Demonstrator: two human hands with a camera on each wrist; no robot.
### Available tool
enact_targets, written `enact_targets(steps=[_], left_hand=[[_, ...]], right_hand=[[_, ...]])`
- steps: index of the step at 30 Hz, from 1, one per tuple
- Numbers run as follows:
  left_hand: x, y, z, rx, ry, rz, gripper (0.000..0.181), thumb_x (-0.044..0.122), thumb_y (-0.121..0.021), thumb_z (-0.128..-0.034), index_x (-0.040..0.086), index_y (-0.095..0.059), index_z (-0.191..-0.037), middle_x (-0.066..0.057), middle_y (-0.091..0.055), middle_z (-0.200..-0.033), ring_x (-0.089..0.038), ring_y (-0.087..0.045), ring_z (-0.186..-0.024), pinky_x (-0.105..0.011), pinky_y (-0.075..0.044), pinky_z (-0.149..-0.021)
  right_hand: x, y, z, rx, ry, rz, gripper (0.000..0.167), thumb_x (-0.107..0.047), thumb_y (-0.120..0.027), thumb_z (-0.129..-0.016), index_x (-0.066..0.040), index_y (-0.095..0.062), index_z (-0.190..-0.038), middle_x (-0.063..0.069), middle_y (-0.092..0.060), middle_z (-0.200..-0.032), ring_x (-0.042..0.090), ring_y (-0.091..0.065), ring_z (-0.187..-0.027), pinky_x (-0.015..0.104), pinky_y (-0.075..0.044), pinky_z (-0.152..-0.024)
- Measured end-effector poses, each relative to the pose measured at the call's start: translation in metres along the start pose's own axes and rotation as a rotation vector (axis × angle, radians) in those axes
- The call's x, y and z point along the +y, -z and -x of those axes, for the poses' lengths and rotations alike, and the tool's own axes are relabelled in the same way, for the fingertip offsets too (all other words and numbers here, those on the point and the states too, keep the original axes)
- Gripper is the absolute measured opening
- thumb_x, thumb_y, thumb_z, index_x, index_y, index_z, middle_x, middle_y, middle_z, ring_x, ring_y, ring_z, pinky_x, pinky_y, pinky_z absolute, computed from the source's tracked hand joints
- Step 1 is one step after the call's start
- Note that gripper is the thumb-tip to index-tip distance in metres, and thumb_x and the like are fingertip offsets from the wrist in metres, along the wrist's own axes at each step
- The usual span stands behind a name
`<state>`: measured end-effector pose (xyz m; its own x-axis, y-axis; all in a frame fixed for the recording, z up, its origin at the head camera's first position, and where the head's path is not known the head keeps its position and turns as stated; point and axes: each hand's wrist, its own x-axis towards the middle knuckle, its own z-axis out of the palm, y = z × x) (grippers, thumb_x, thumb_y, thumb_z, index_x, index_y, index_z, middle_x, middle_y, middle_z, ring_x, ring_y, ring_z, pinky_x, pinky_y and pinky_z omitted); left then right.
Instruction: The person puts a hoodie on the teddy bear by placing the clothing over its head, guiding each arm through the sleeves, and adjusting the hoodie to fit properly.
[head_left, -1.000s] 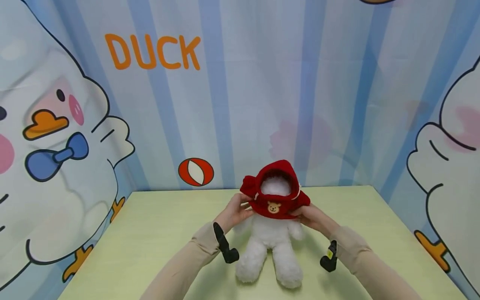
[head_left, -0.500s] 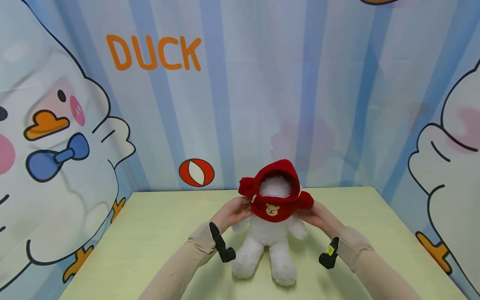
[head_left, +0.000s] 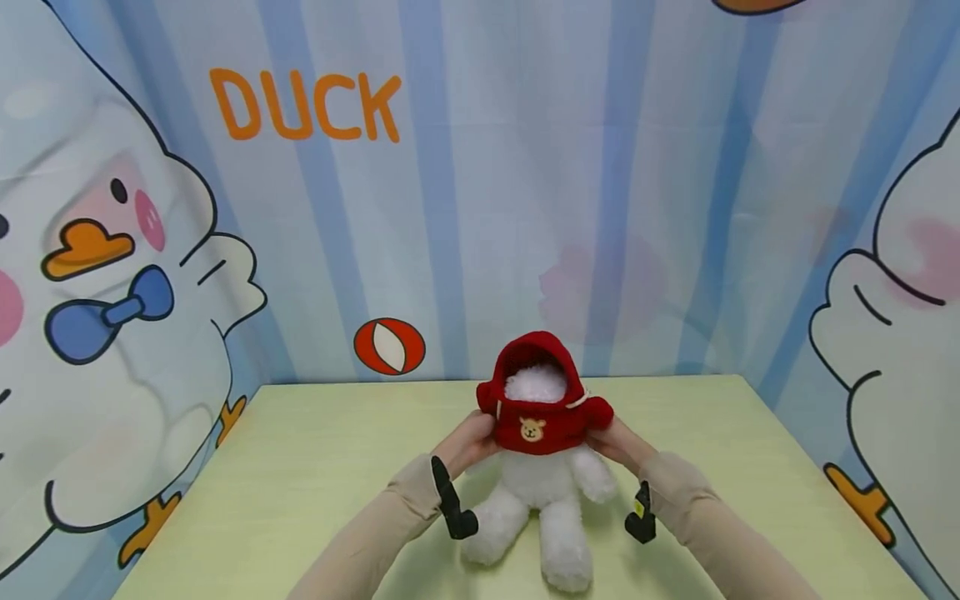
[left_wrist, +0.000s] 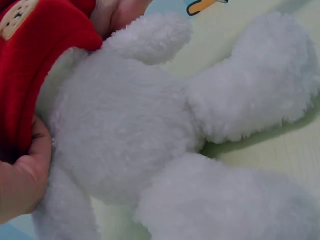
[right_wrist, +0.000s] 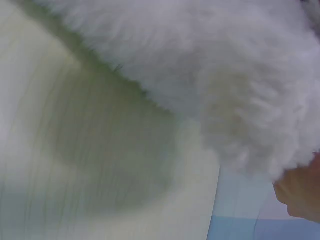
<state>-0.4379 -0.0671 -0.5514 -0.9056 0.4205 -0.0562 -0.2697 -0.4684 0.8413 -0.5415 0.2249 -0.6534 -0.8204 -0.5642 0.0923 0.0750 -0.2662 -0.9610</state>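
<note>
While the left grip (head_left: 471,442) pinches the red cloth hoodie (head_left: 558,429), right grip (head_left: 622,443) unclear, the white plush doll (head_left: 536,482) stretches toward lower centre.

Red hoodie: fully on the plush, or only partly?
The red hoodie is only partly on: it surrounds the head, but both plush arms show below it, outside its sleeves.

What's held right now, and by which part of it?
Red hoodie: left grip pinches its bottom hem on that side. Right grip is at the opposite side, by the sleeve; its hold is partly hidden, unclear.
</note>
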Motion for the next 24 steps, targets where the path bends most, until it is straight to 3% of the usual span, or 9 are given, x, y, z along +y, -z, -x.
enact_targets(steps=[2,5,7,9,12,15,17,19,24], left_hand=[[0.003,-0.003,0.004,0.016,0.008,-0.053,0.041,-0.008,-0.045,-0.0807,0.008,-0.045,-0.118,-0.013,-0.053,-0.113,-0.024,-0.056,-0.097,-0.044,-0.047,-0.079],[0.036,-0.057,0.046,0.172,0.027,-0.272,0.056,-0.009,-0.039,-0.0826,0.016,-0.022,-0.130,-0.012,-0.055,-0.094,-0.019,-0.057,-0.072,-0.036,-0.047,-0.064],[0.050,-0.076,0.067,0.158,-0.059,-0.463,0.067,-0.008,-0.043,-0.0823,0.024,-0.012,-0.133,-0.010,-0.054,-0.087,-0.013,-0.053,-0.063,-0.028,-0.044,-0.053],[0.070,-0.108,0.097,0.150,-0.216,-0.792,0.077,-0.008,-0.044,-0.0842,0.025,-0.001,-0.139,-0.016,-0.051,-0.094,-0.016,-0.051,-0.073,-0.026,-0.041,-0.049],[0.077,-0.114,0.106,0.082,-0.628,-1.345,0.079,-0.003,-0.052,-0.0793,0.024,-0.012,-0.142,-0.022,-0.031,-0.129,-0.026,-0.038,-0.111,-0.033,-0.045,-0.072],[0.085,-0.120,0.109,0.023,-1.039,-1.810,0.064,0.013,-0.056,-0.0747,0.020,-0.033,-0.134,-0.020,-0.022,-0.137,-0.033,-0.022,-0.124,-0.048,-0.028,-0.093],[0.089,-0.122,0.109,-0.025,-1.221,-2.018,0.056,0.025,-0.057,-0.0725,0.017,-0.042,-0.125,-0.014,-0.031,-0.134,-0.031,-0.024,-0.124,-0.055,-0.020,-0.094],[0.089,-0.122,0.109,-0.065,-1.321,-2.171,0.056,0.041,-0.059,-0.0728,0.014,-0.046,-0.120,-0.010,-0.039,-0.129,-0.028,-0.029,-0.122,-0.058,-0.018,-0.094],[0.082,-0.123,0.108,-0.058,-1.416,-2.413,0.068,0.057,-0.062,-0.0702,0.008,-0.050,-0.116,-0.012,-0.049,-0.121,-0.027,-0.042,-0.117,-0.053,-0.022,-0.100]], right_hand=[[0.045,0.051,-0.020,0.018,0.004,0.065,0.022,0.000,-0.063,-0.078,-0.017,-0.062,-0.092,-0.005,-0.058,-0.074,0.011,-0.052,-0.069,0.030,-0.045,-0.061],[0.053,0.060,-0.018,0.102,0.032,0.253,0.018,-0.009,-0.070,-0.074,-0.013,-0.055,-0.083,-0.005,-0.046,-0.062,0.011,-0.042,-0.056,0.031,-0.041,-0.051],[0.050,0.058,-0.014,0.105,0.124,0.362,0.033,-0.009,-0.071,-0.073,-0.012,-0.054,-0.101,-0.004,-0.051,-0.073,0.011,-0.044,-0.060,0.032,-0.041,-0.048],[0.029,0.037,-0.003,0.124,0.200,0.427,0.053,-0.006,-0.070,-0.074,-0.014,-0.047,-0.120,-0.001,-0.056,-0.090,0.011,-0.049,-0.069,0.033,-0.043,-0.050],[0.035,0.053,-0.010,0.136,0.289,0.458,0.079,-0.004,-0.072,-0.071,-0.020,-0.031,-0.136,0.002,-0.053,-0.113,0.011,-0.052,-0.082,0.036,-0.047,-0.053],[0.023,0.047,-0.008,0.131,0.286,0.432,0.069,-0.007,-0.072,-0.072,-0.016,-0.039,-0.131,0.004,-0.057,-0.103,0.012,-0.053,-0.075,0.037,-0.048,-0.054],[0.009,0.032,-0.001,0.108,0.286,0.412,0.060,-0.008,-0.072,-0.073,-0.014,-0.045,-0.126,0.001,-0.059,-0.096,0.011,-0.054,-0.073,0.035,-0.048,-0.054],[-0.003,0.017,0.007,0.048,0.299,0.387,0.052,-0.006,-0.068,-0.076,-0.011,-0.048,-0.124,0.000,-0.061,-0.093,0.011,-0.055,-0.072,0.033,-0.048,-0.055],[-0.049,-0.040,0.041,-0.071,0.253,0.317,0.040,-0.002,-0.060,-0.082,-0.011,-0.051,-0.120,-0.001,-0.059,-0.091,0.013,-0.052,-0.070,0.032,-0.045,-0.057]])
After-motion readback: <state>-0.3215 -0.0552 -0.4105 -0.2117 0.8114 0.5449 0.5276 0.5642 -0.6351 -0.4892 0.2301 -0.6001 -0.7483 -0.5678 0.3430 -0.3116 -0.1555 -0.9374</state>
